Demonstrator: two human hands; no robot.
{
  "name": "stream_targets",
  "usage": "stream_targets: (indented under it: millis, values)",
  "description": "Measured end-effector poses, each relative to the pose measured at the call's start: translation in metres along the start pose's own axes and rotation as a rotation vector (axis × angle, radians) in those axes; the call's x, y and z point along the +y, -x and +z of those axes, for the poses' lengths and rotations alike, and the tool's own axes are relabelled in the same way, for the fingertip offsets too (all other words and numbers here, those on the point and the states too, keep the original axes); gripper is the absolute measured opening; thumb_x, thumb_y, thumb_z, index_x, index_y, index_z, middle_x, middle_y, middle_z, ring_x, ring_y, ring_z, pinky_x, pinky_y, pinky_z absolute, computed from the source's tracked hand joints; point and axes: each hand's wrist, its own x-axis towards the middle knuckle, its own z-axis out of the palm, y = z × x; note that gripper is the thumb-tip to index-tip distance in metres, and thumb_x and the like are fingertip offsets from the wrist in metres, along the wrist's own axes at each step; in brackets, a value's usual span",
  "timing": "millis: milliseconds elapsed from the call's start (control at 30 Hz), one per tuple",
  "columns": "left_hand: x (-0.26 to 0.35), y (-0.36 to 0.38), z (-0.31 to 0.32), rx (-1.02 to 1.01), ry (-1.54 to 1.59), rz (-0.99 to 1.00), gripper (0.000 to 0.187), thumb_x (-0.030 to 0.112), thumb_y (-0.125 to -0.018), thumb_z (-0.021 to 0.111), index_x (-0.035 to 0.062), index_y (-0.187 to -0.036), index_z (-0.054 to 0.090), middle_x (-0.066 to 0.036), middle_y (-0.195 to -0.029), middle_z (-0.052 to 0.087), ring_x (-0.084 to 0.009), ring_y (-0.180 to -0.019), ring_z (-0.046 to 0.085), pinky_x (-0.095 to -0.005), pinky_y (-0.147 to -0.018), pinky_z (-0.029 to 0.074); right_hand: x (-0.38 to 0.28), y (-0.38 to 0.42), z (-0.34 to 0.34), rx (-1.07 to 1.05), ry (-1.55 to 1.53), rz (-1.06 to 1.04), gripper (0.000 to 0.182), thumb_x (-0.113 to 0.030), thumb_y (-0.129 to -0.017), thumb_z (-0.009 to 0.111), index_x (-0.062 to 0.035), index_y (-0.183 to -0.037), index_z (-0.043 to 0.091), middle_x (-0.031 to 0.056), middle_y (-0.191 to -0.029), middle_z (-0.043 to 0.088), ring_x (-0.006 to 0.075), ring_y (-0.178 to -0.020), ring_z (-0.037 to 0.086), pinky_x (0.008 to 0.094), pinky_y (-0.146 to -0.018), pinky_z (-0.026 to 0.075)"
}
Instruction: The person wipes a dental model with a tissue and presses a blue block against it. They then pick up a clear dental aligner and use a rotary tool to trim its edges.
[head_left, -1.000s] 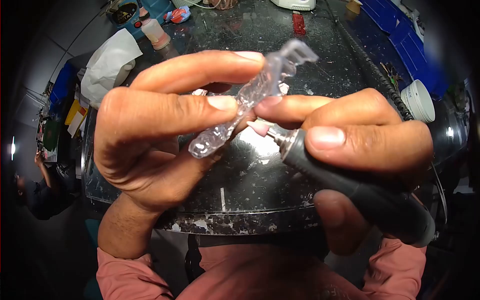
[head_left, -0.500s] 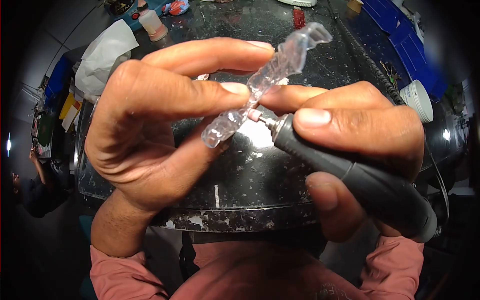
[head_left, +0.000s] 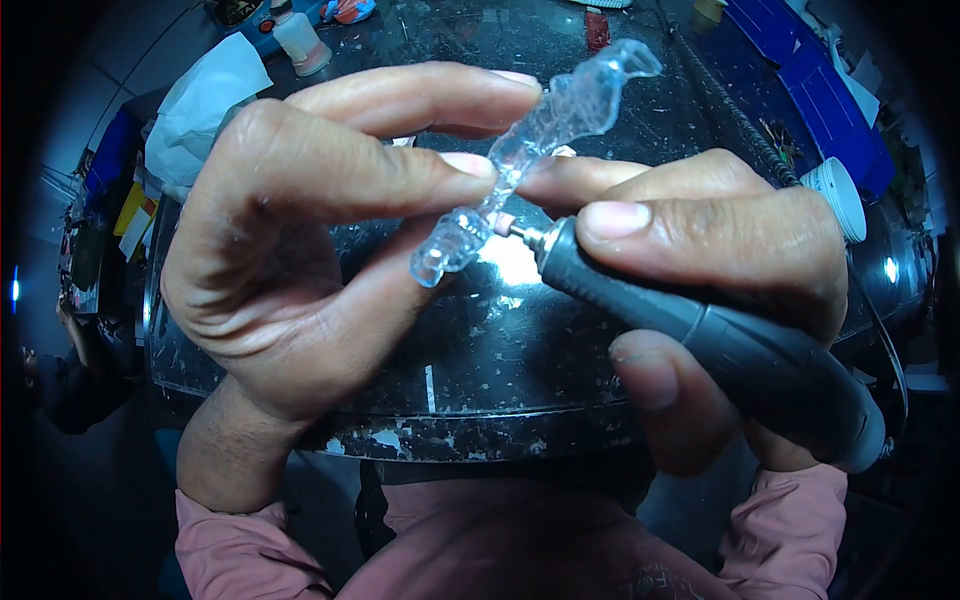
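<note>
A clear plastic dental aligner (head_left: 572, 108) is pinched in the fingers of my left hand (head_left: 310, 200), tilted with its far end up to the right. My right hand (head_left: 730, 230) is wrapped round a black rotary handpiece (head_left: 740, 345), which points left and slightly up. At its tip, a small pinkish grinding bit (head_left: 503, 224) sits at the aligner's lower edge; whether it touches is hard to tell. One fingertip of my right hand rests against or just behind the aligner's middle.
Beneath my hands is a dark, scuffed workbench (head_left: 400, 385). A bottle (head_left: 300, 42) and crumpled white paper (head_left: 205, 110) lie at the back left. Blue bins (head_left: 835, 125), a white tub (head_left: 836, 198) and a dark cable (head_left: 740, 125) are on the right. Another person (head_left: 85, 360) is at far left.
The light has turned bluer. Both hands, the aligner and the handpiece have shifted slightly up in view, and the aligner appears turned a little. Both grips are unchanged.
</note>
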Motion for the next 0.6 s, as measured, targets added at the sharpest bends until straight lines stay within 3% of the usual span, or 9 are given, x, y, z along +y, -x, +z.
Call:
stream_targets:
  millis: [67,267,400,600]
  values:
    - [0.000,0.000,0.000,-0.006,-0.008,0.007,0.023,0.003,-0.082,0.074,-0.0020,-0.099,0.059,-0.029,-0.118,0.062,-0.0292,-0.106,0.065,-0.0385,-0.093,0.052,0.011,-0.007,-0.015,-0.201,0.065,-0.183,0.041,-0.036,-0.094,0.065,-0.0005,-0.110,0.052,0.0275,-0.104,0.063,0.0279,-0.095,0.067,0.0356,-0.085,0.056]
    - [0.000,0.000,0.000,-0.004,0.004,0.011,0.022,0.002,-0.082,0.073,-0.0022,-0.099,0.059,-0.029,-0.118,0.062,-0.0298,-0.107,0.065,-0.0387,-0.092,0.052,0.022,-0.010,-0.019,-0.239,0.059,-0.291,0.044,-0.036,-0.093,0.065,0.0000,-0.114,0.050,0.0289,-0.104,0.063,0.0274,-0.095,0.067,0.0343,-0.083,0.057]
    - [0.000,0.001,0.001,0.014,0.021,-0.008,0.022,0.001,-0.082,0.072,-0.0022,-0.099,0.059,-0.029,-0.118,0.062,-0.0309,-0.107,0.065,-0.0397,-0.092,0.053,0.019,-0.007,-0.015,-0.228,0.015,-0.274,0.044,-0.035,-0.093,0.065,0.0005,-0.114,0.049,0.0279,-0.103,0.063,0.0285,-0.095,0.067,0.0345,-0.082,0.057]
    - [-0.003,0.000,0.002,0.024,0.043,0.019,0.021,0.002,-0.083,0.070,-0.0024,-0.100,0.059,-0.029,-0.118,0.062,-0.0329,-0.107,0.066,-0.0411,-0.093,0.053,0.021,-0.010,-0.016,-0.239,-0.012,-0.253,0.043,-0.032,-0.093,0.066,0.0014,-0.114,0.050,0.0239,-0.095,0.062,0.0327,-0.093,0.068,0.0413,-0.087,0.058]
